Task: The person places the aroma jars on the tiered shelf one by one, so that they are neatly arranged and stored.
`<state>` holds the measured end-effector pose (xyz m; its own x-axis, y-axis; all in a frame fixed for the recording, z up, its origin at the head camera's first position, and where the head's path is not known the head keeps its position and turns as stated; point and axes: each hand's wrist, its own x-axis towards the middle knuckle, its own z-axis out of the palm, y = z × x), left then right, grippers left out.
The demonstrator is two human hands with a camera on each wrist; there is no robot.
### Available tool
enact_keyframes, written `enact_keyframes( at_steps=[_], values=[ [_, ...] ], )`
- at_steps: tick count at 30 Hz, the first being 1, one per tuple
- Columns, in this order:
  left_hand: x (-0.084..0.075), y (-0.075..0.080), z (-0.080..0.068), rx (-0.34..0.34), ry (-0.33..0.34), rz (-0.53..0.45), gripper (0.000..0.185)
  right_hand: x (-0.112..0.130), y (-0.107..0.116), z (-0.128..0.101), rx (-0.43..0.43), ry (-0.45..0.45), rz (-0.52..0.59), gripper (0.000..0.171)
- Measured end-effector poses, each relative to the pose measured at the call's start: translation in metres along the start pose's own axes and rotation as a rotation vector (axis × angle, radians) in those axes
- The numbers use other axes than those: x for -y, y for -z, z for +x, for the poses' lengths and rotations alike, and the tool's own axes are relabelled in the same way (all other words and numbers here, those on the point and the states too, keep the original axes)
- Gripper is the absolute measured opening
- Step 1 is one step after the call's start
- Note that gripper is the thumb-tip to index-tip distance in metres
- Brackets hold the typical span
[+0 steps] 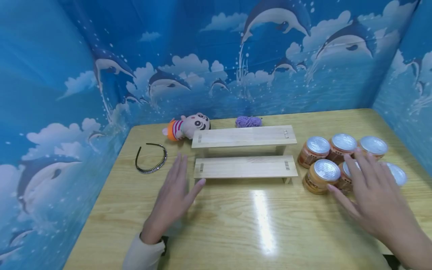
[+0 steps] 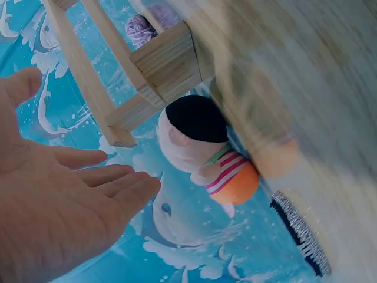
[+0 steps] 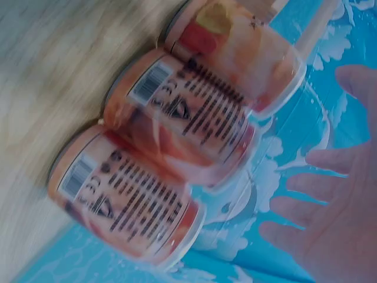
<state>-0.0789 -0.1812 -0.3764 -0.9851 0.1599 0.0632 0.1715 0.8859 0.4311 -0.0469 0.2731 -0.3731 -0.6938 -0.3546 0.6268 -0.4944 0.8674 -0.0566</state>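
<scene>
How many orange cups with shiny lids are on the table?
6: three in the back row, three in front, two partly behind the right hand. More may be hidden.

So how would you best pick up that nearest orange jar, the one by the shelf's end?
Probably from above: the front jar stands upright, foil lid up, with other jars packed behind it. Wrap the right hand round its sides; its left and front are free.
</scene>
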Motion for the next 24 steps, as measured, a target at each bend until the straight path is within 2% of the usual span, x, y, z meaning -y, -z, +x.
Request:
enact_keyframes(
  at_steps=[3,7,12,17,24],
  values=[
    [0.002,-0.001,0.003,0.030,0.026,-0.039,0.098,-0.007,0.004,-0.003,0.027,-0.027,0.036,0.092],
    [0.005,-0.002,0.008,0.052,0.019,-0.116,0.096,-0.018,0.008,-0.010,0.085,-0.100,0.075,0.090],
    [0.010,-0.006,0.015,0.080,0.018,-0.214,0.096,-0.033,0.010,-0.018,0.072,-0.141,0.126,0.092],
    [0.013,-0.010,0.023,0.133,0.079,-0.265,0.098,-0.045,0.008,-0.024,0.034,-0.142,0.146,0.106],
    [0.018,-0.015,0.033,0.201,0.155,-0.362,0.100,-0.061,0.006,-0.038,0.039,-0.253,0.159,0.112]
  ],
)
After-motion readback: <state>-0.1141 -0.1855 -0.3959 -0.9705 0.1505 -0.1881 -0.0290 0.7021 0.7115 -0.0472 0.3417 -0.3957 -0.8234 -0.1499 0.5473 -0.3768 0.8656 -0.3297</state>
